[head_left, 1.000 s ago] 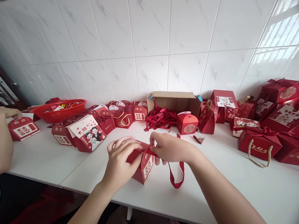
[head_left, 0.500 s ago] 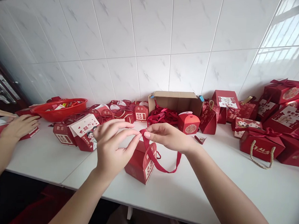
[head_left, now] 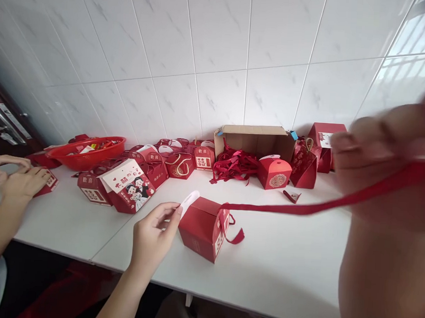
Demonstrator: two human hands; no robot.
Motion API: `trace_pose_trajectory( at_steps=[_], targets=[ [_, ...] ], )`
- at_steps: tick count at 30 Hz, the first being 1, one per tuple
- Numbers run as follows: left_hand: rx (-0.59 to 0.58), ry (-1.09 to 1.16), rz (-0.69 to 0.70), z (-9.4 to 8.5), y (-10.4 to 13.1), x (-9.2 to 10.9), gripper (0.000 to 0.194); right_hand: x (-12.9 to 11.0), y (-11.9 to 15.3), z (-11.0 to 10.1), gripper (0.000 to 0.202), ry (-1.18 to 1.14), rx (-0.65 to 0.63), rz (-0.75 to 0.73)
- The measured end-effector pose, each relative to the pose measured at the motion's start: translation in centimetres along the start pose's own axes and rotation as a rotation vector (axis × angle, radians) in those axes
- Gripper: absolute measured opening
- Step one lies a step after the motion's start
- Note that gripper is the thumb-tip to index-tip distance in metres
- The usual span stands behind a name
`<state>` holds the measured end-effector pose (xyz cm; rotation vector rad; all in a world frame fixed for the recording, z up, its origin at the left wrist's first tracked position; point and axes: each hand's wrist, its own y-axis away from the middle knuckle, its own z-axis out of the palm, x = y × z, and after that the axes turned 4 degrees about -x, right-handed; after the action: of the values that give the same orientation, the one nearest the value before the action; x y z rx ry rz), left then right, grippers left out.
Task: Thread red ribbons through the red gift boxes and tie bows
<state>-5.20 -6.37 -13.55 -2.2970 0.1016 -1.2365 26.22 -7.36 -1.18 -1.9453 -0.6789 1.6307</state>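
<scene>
A red gift box (head_left: 200,229) stands on the white table in front of me. My left hand (head_left: 155,229) pinches the pale flap at the box's left end between thumb and fingers. From the box's right end a dark red ribbon (head_left: 288,209) runs taut to the right, up to my right hand (head_left: 391,149). That hand is close to the camera and blurred, its fingers closed round the ribbon. The ribbon's short tail hangs at the right end of the box, near a small cord loop.
Behind stand an open cardboard box (head_left: 259,140), a heap of ribbons (head_left: 235,165) and several red gift boxes (head_left: 274,174). A red basin (head_left: 87,157) of packets is at the left, near another person's hands (head_left: 22,182) on a red box.
My right hand has moved far right and closer to the camera, drawing the ribbon straight. My left hand has gone from the ribbon down to the box's left flap.
</scene>
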Motion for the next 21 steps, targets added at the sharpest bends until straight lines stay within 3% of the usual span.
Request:
trace_pose_trajectory(
  at_steps=[1,3,6,8,13,21],
  targets=[
    [0.005,0.05,-0.032,0.1,0.1,0.4,0.026,0.4,-0.1,1.0,0.029,-0.068,0.007,-0.002],
    [-0.007,0.132,-0.082,0.3,0.3,1.1,0.029,1.4,-0.4,3.8,0.021,-0.11,-0.112,0.049],
    [-0.02,0.195,-0.121,0.6,0.9,1.8,0.031,3.2,-0.7,8.4,0.016,0.002,-0.581,0.246],
    [-0.02,0.214,-0.137,0.6,1.5,2.0,0.035,4.5,-0.6,10.6,0.017,0.088,-0.738,0.324],
    [-0.011,0.205,-0.171,0.6,2.2,2.3,0.044,6.2,-0.3,12.0,0.016,0.178,-0.833,0.41],
    [0.003,0.182,-0.121,0.7,2.2,2.1,0.04,5.5,-0.3,11.6,0.019,0.107,-0.858,0.412]
  ],
)
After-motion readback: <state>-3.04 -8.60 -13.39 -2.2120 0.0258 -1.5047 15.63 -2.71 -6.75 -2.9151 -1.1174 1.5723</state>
